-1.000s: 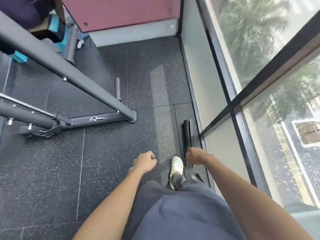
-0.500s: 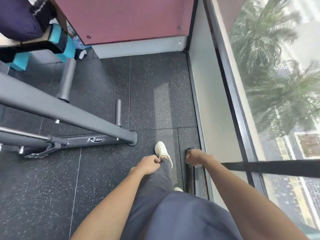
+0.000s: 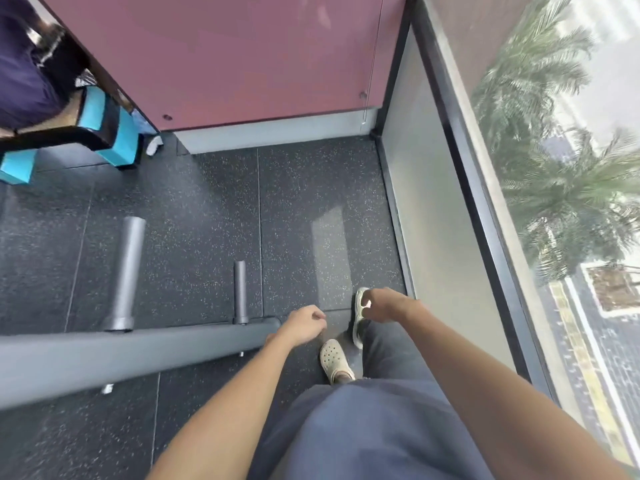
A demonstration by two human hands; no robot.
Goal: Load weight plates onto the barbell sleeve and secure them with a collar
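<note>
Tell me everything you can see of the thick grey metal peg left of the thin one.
The thick grey metal peg is a plain matte cylinder, apparently painted steel, with a flared collar at its base, just behind the large grey frame tube. It points away from the person, leaning slightly right. It carries no plates, and nothing else touches it.
</note>
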